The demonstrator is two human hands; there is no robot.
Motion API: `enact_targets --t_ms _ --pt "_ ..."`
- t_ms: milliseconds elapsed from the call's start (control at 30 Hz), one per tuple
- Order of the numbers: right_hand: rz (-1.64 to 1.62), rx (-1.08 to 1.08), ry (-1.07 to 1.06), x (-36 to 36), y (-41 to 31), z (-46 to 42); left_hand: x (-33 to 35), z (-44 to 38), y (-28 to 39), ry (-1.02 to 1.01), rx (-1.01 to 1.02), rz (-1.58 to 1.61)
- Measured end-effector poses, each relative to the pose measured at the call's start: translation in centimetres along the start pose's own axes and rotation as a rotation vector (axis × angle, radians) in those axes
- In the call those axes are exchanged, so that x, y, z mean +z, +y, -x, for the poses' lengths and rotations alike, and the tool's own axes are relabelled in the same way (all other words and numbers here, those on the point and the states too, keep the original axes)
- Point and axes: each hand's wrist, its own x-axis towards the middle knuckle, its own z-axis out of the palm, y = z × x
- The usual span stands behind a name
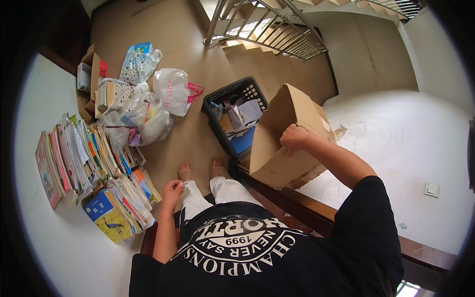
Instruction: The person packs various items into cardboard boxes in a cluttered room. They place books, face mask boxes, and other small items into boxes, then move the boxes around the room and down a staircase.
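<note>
My right hand [294, 138] grips the edge of a cardboard box [287, 167], which is tilted with its opening towards a black plastic basket [219, 133]. Papers [249, 111] and a blue folder or sheet [242, 142] lie in the basket. The inside of the box is partly hidden. My left hand [173, 191] hangs beside my leg with its fingers curled, and nothing can be seen in it. Left of it, a yellow and blue book [111, 222] stands at the near end of a row of books [130, 200] on the floor.
More upright books and papers [74, 156] line the left wall. Beyond them are tied plastic bags [148, 118], a white bag with pink handles [171, 89], a patterned bag [135, 63] and an open carton [94, 74]. Metal stair railings [267, 29] rise ahead; a wooden ledge [315, 208] runs at right.
</note>
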Motion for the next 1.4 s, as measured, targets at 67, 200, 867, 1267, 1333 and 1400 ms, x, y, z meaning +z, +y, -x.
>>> enact_targets --t_ms 67,200,867,1267,1333,1400 --pt "-0.009 0.009 0.044 -0.8 0.4 1.2 1.0 -0.3 1.0 -0.030 0.003 0.023" --pt "-0.002 0.056 0.137 -6.3 -2.1 6.4 1.8 0.4 2.5 -0.050 -0.004 -0.001" --pt "-0.024 -0.035 0.809 1.0 -7.7 9.3 10.3 -4.3 7.1 -0.233 -0.235 0.052" --pt "-0.499 0.515 1.428 -7.8 -10.1 12.5 7.2 0.1 16.2 0.410 0.659 -0.318" --pt "-0.419 0.516 1.489 -7.7 -11.7 7.5 7.5 0.7 17.5 0.426 0.675 -0.266" --pt "-0.308 0.373 1.080 -2.4 -14.5 0.8 9.7 -1.7 16.3 0.446 0.834 -0.269"
